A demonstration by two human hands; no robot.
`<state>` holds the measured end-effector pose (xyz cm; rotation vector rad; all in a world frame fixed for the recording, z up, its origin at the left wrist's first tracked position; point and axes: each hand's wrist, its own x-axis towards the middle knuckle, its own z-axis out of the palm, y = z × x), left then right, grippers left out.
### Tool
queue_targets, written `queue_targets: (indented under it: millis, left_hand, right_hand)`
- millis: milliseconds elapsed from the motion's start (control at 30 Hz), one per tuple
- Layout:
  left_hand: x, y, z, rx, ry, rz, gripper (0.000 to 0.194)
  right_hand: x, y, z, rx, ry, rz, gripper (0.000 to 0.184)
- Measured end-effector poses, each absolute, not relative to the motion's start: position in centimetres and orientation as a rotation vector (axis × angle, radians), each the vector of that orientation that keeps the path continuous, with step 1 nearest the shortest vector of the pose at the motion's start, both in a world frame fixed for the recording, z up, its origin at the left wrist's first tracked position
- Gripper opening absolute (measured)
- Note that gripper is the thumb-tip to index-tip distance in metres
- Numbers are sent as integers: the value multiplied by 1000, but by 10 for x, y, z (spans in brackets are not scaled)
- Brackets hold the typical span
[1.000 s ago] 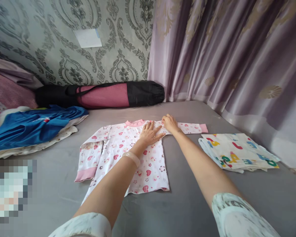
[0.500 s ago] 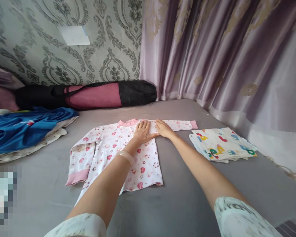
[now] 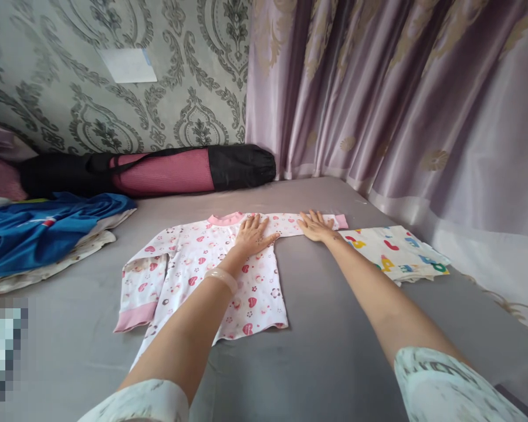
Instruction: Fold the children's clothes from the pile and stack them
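A small white long-sleeved shirt [image 3: 187, 258] with pink cuffs, a pink collar and a print of red hearts lies spread on the grey bed sheet [image 3: 330, 328]. My left hand [image 3: 251, 235] rests flat on its upper right part, just below the collar, fingers apart. On the outstretched right sleeve lies my right hand [image 3: 315, 226], palm down with spread fingers, close to the pink cuff. The other sleeve is bent downward at the left. My left forearm covers part of the shirt's lower front.
Folded white cloth [image 3: 393, 252] with colourful letters lies beyond my right forearm. Blue clothing [image 3: 48, 231] is heaped at the left. A long black and pink bag [image 3: 162, 170] lies along the patterned wall, and purple curtains [image 3: 317, 105] hang at the right.
My right hand has slid right along the sleeve, from beside my left hand to near the cuff. My left hand stays in place on the shirt. The view has shifted slightly.
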<state>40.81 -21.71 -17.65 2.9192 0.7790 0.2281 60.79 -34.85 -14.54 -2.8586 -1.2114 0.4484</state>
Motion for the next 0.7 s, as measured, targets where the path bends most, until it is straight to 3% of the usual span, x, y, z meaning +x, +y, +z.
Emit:
queue_targets:
  millis: [433, 567, 700]
  left_hand:
    - [411, -221, -160, 2799, 777, 23, 88]
    - [398, -227, -137, 2680, 776, -126, 88]
    - [359, -235, -112, 2755, 739, -307, 71]
  right_hand:
    - [622, -344, -132, -3093, -892, 388, 66]
    - [578, -317, -125, -2861, -1301, 82, 58]
    - [513, -289, -135, -2493, -1717, 216, 60]
